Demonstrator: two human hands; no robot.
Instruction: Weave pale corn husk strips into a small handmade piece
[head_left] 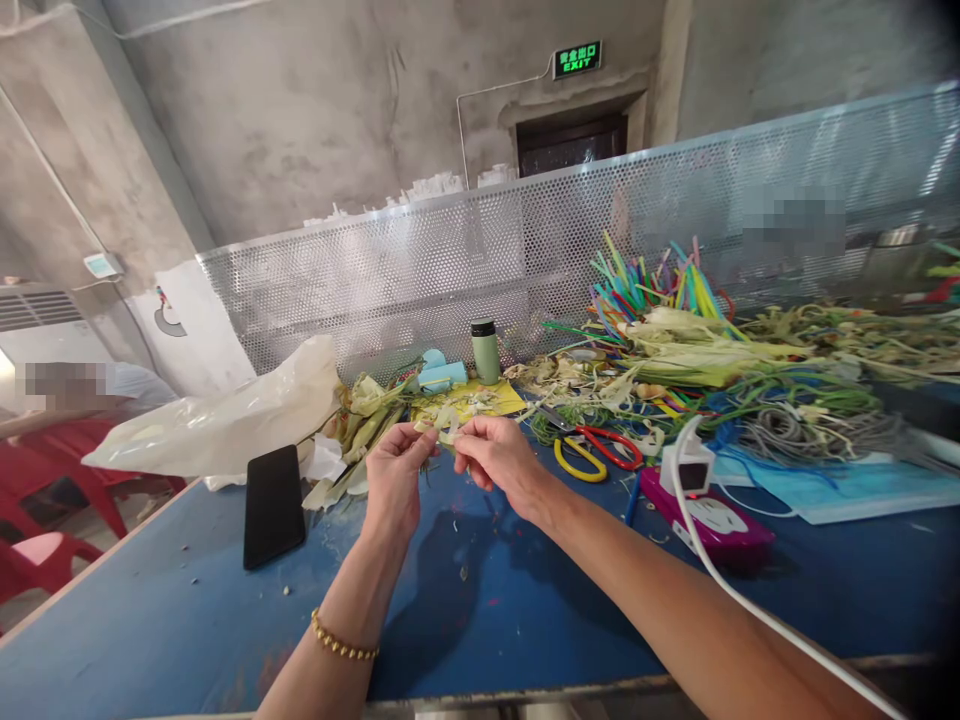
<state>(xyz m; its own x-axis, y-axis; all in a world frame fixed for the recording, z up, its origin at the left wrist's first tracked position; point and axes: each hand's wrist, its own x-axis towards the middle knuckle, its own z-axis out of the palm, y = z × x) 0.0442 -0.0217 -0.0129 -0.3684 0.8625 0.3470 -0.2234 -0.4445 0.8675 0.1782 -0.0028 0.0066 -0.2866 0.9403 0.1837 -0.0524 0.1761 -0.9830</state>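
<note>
My left hand point(397, 470) and my right hand point(499, 460) are raised close together above the blue table, fingertips almost meeting. Both pinch a pale green strip of what looks like corn husk point(445, 437), stretched over the short gap between them. The fingers cover its ends. Just behind the hands lies a yellow sheet point(487, 400) with pale scraps on it. Scissors point(592, 450) with one red and one yellow handle rest right of my right hand. Dry husks point(367, 420) are heaped left of my left hand.
A black phone point(274, 507) and a plastic bag point(225, 430) lie left. A green bottle point(486, 352) stands behind. Rightward are a purple power bank point(709, 515) with a white cable, a blue mask point(847, 490), husk bundles point(697, 345) and coloured stems point(645, 285). A perforated metal screen point(420, 275) closes the back.
</note>
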